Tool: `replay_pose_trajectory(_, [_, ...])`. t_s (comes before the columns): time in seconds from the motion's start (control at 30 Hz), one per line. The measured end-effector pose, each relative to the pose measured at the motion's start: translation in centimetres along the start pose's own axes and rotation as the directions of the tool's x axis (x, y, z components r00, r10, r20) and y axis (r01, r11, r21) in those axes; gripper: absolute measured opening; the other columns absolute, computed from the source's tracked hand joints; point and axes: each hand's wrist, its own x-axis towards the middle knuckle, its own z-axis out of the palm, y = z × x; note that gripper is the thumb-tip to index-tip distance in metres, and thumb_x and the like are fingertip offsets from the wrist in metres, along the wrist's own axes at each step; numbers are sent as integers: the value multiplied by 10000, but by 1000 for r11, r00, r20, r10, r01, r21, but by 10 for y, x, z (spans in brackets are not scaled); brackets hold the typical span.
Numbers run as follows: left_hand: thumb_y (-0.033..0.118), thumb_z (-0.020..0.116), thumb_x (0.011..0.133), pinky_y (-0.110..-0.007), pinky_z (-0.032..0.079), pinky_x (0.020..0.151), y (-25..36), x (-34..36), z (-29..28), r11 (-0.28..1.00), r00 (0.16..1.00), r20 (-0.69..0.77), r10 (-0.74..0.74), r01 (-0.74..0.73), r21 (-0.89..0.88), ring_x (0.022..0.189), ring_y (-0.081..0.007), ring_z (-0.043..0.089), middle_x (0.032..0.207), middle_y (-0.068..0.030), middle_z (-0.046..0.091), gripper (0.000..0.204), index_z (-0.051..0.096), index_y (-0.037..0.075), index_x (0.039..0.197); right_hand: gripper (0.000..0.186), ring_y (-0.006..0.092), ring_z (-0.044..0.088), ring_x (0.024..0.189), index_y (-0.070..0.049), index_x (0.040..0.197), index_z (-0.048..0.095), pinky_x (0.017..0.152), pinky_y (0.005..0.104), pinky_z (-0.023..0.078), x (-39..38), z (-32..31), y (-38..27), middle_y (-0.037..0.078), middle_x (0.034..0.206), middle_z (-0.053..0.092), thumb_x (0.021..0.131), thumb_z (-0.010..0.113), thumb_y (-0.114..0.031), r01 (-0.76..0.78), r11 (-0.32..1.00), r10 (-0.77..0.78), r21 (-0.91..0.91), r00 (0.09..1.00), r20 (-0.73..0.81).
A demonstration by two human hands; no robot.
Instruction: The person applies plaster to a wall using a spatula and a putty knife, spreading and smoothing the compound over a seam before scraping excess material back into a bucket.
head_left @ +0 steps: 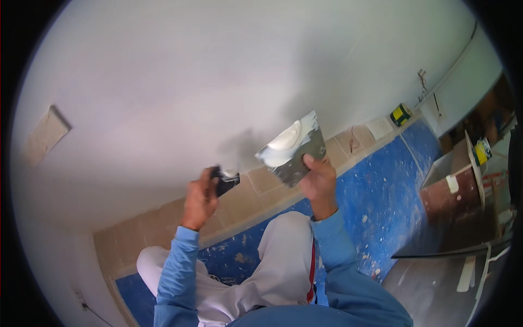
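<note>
My right hand (319,184) grips a wide metal putty knife (305,155), its thumb lying on the blade's face. A thick smear of white putty (287,143) covers the blade's upper left part. To the left, my left hand (201,197) is closed round a smaller dark putty knife (227,182) with some white putty on it. The two tools are apart, both held up before the pale wall (163,98). How the left fingers wrap the handle is partly blurred.
Beige tiles (234,210) run along the wall's foot above a paint-spattered blue floor (376,201). At right stand a yellow and dark can (401,114), a reddish-brown box-like piece (455,191) and a dark surface (430,283). A beige plate (48,136) is on the wall at left.
</note>
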Motion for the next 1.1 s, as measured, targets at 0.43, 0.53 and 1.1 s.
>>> replay_pose_trajectory(0.43, [81,545,979,-287,522,849,-19,-77,-148,454,744,-40,-667,363,-814,967,-141,625,1092,-63,645,251,540,24,1223,521,406,489,1284,-127,1410,416,1013,711,364,-54,-334,74,153,1415,495,927,610,-108,-18,929,241,370,787,-568])
replay_pose_trajectory(0.53, [80,542,979,-357,520,946,-49,-112,-185,398,693,-88,-715,300,-867,1080,-194,625,1173,-103,649,242,560,18,1212,514,401,508,1258,-147,1410,415,1006,718,361,-36,-357,115,149,1402,501,934,602,-103,-70,899,367,432,659,-656])
replay_pose_trajectory(1.1, [117,581,958,-469,492,1007,-28,-137,-209,467,658,-179,-732,293,-834,1192,-254,577,1302,-130,596,305,566,20,1247,403,323,597,1110,-84,1262,518,950,616,481,41,-412,175,133,1226,585,883,632,-15,-113,882,452,457,473,-756])
